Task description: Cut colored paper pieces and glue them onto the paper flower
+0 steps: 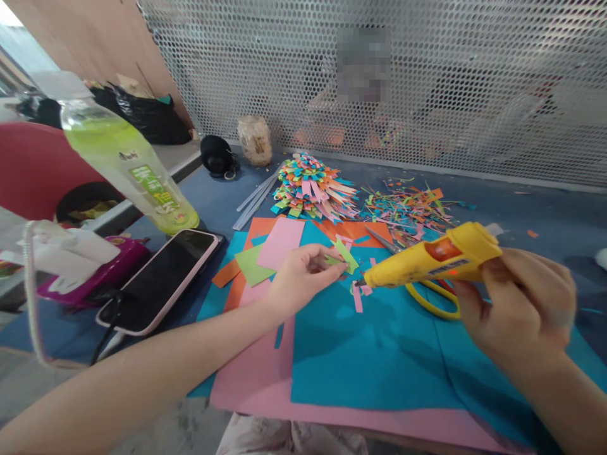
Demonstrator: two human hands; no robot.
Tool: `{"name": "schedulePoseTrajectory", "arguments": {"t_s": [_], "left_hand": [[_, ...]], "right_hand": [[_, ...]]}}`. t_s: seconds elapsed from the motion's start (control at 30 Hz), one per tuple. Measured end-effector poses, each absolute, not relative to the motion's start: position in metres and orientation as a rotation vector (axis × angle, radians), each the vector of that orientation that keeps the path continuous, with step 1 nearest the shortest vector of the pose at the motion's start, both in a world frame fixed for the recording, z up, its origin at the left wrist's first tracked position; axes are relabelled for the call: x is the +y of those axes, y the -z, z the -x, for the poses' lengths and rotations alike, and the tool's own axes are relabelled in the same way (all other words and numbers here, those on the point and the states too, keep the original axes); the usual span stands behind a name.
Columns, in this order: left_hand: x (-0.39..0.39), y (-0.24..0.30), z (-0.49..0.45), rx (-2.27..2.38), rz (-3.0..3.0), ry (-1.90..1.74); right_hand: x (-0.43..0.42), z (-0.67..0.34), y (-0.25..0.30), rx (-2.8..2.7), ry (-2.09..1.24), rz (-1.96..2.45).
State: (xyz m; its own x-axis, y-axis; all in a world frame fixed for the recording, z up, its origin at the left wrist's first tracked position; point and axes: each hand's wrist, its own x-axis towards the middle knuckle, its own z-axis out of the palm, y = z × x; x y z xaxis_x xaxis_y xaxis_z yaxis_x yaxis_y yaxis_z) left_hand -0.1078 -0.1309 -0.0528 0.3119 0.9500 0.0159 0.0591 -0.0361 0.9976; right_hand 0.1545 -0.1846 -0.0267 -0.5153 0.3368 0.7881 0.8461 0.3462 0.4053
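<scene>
My left hand [303, 275] pinches a small green paper strip [345, 256] between thumb and fingers above the teal paper sheet [379, 354]. My right hand [521, 306] is wrapped round the handle of a yellow glue gun [436, 258]. Its nozzle points left and sits just right of the green strip. Yellow-handled scissors [429, 302] lie under the gun on the paper. A round ornament of layered coloured paper strips [310, 186] rests farther back.
A phone [164, 278] with a cable lies at left beside a tilted green drink bottle [126, 164]. Paper scraps [408, 208] and glue sticks [256, 196] lie behind. A pink sheet [265, 379] lies under the teal one. Beyond a perforated screen [427, 82] sits another person.
</scene>
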Motion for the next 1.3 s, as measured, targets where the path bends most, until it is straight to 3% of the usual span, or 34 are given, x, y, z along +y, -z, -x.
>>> {"name": "schedulePoseTrajectory", "arguments": {"t_s": [0.4, 0.8, 1.3], "left_hand": [[-0.1308, 0.0508, 0.1069, 0.999, -1.397, -0.955], [-0.1325, 0.0466, 0.1072, 1.020, -1.366, -0.961], [-0.1283, 0.0460, 0.1073, 0.975, -1.130, -0.972]], "right_hand": [[-0.1923, -0.1513, 0.0268, -2.007, 0.944, 1.237], [-0.1846, -0.1555, 0.0281, -1.977, 1.153, 1.007], [-0.1874, -0.1506, 0.0214, -2.081, 1.122, 0.924]]}}
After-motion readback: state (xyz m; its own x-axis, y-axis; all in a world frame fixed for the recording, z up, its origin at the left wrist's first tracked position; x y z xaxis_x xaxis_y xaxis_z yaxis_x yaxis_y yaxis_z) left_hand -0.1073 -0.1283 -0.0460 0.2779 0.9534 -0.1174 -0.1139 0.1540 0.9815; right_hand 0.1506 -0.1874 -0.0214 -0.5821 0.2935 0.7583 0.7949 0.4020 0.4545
